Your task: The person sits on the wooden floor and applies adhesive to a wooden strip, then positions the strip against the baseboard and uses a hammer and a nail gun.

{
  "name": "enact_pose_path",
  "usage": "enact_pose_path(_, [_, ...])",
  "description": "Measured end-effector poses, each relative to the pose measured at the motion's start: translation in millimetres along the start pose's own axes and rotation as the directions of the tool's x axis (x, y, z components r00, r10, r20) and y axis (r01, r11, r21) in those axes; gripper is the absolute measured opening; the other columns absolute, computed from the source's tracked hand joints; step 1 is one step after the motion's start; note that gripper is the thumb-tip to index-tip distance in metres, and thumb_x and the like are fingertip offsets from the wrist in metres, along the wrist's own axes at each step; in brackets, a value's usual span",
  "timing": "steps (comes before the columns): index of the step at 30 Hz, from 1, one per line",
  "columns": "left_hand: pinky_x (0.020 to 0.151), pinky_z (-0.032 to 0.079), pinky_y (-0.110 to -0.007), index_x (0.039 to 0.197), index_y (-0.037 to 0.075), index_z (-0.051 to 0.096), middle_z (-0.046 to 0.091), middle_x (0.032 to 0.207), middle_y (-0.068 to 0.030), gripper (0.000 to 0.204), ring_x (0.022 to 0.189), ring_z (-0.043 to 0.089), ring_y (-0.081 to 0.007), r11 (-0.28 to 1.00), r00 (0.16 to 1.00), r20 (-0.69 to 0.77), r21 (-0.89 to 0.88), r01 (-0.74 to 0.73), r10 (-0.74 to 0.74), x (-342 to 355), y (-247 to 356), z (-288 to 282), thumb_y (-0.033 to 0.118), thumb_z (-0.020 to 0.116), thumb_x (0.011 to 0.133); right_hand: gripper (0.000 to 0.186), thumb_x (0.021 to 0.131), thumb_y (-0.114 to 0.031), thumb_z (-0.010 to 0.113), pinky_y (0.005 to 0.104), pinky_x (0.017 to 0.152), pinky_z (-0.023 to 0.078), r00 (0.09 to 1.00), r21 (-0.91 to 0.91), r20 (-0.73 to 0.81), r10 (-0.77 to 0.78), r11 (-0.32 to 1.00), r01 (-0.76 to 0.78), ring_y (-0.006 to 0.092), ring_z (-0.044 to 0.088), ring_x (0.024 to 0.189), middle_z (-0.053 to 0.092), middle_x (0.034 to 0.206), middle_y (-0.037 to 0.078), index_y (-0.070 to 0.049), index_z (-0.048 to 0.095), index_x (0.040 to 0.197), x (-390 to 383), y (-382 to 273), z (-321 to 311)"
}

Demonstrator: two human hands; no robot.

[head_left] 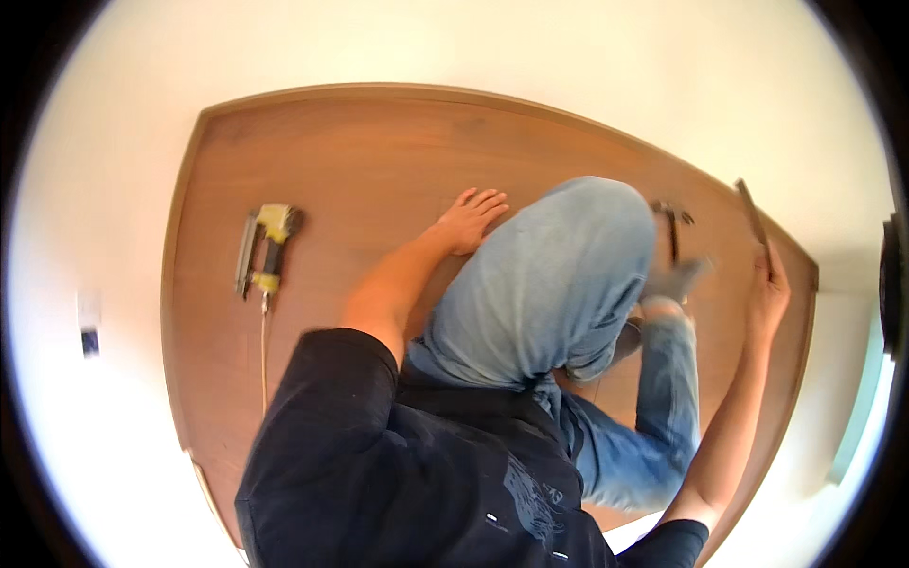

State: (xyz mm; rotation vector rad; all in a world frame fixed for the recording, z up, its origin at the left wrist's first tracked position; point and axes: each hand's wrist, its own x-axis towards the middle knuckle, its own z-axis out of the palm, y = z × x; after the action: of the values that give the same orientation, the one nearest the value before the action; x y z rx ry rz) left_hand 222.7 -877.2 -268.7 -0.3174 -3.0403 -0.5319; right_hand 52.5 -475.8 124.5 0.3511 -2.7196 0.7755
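My left hand rests flat on the brown wood floor, its fingers slightly apart, beside my raised knee. Out to the right, my right hand is closed around the lower end of a thin dark brown strip. The strip points up and slightly left, its far end in front of the pale wall. Whether it touches the wall or the trim I cannot tell. Beyond my foot lies a dark tool shaped like a hammer, partly hidden and blurred.
A yellow and black nail gun lies at the left, its thin air hose running toward me. Brown baseboard trim borders the floor along the pale walls. My bent legs in jeans cover the middle.
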Motion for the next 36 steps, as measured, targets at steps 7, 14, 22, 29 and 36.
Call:
enact_pose_path(7, [0.11, 0.048, -0.043, 0.133, 0.004, 0.069, 0.071, 0.133, -0.0134, 0.041, 0.128, 0.063, -0.026, 0.508, 0.86, 0.057, -0.786, 0.352, -0.508, -53.9, -6.0, -126.5, 0.032, 0.058, 0.106, 0.035, 0.105, -0.03, 0.069, 0.0299, 0.077, 0.05, 0.947, 0.086, 0.212, -0.242, 0.97, 0.229, 0.0104, 0.061, 0.088, 0.073, 0.101, 0.005, 0.002, 0.072, 0.116, -13.7, -75.9, 29.0])
enact_pose_path(14, [0.104, 0.052, -0.037, 0.135, 0.006, 0.066, 0.07, 0.129, -0.0095, 0.036, 0.119, 0.065, -0.022, 0.671, 0.759, -0.251, -0.674, 0.309, -0.601, -59.0, 66.2, -386.9, 0.023, 0.067, 0.103, 0.027, 0.104, -0.022, 0.07, 0.0288, 0.08, 0.054, 0.683, 0.631, 0.651, -0.331, 0.736, -0.245, 0.0092, 0.064, 0.09, 0.073, 0.102, 0.001, 0.0, 0.072, 0.12, -26.1, -104.4, 80.9])
enact_pose_path(22, [0.092, 0.052, -0.037, 0.13, 0.004, 0.062, 0.069, 0.111, -0.0152, 0.044, 0.101, 0.065, -0.0236, 0.825, 0.911, -0.065, -0.455, 0.337, -0.408, 54.1, 175.4, -381.7, 0.028, 0.076, 0.096, 0.027, 0.1, -0.018, 0.075, 0.0295, 0.083, 0.055, 0.709, 0.789, 0.613, -0.349, 0.303, -0.534, 0.011, 0.065, 0.097, 0.075, 0.103, 0.004, 0.003, 0.072, 0.116, -47.4, -108.2, 116.5])
enact_pose_path(29, [0.074, 0.05, -0.033, 0.106, 0.001, 0.069, 0.068, 0.083, -0.0071, 0.031, 0.079, 0.061, -0.0159, 0.64, 0.857, 0.199, -0.591, 0.492, -0.475, 71.5, 172.2, -343.4, 0.03, 0.075, 0.096, 0.024, 0.1, -0.023, 0.072, 0.0387, 0.079, 0.056, 0.644, 0.668, 0.555, -0.527, 0.744, 0.032, 0.0275, 0.071, 0.091, 0.074, 0.094, 0.015, -0.003, 0.071, 0.113, -0.4, -109.2, 114.6])
enact_pose_path(36, [0.071, 0.051, -0.03, 0.105, 0.001, 0.077, 0.072, 0.082, -0.0066, 0.031, 0.077, 0.064, -0.0114, 0.143, 0.771, 0.373, -0.85, 0.507, -0.516, 51.0, 127.2, -252.9, 0.031, 0.073, 0.1, 0.028, 0.101, -0.029, 0.069, 0.0415, 0.071, 0.053, 0.444, 0.665, 0.674, -0.59, 0.747, -0.018, 0.0289, 0.066, 0.075, 0.07, 0.082, 0.016, -0.002, 0.069, 0.107, -15.9, -93.8, 174.2])
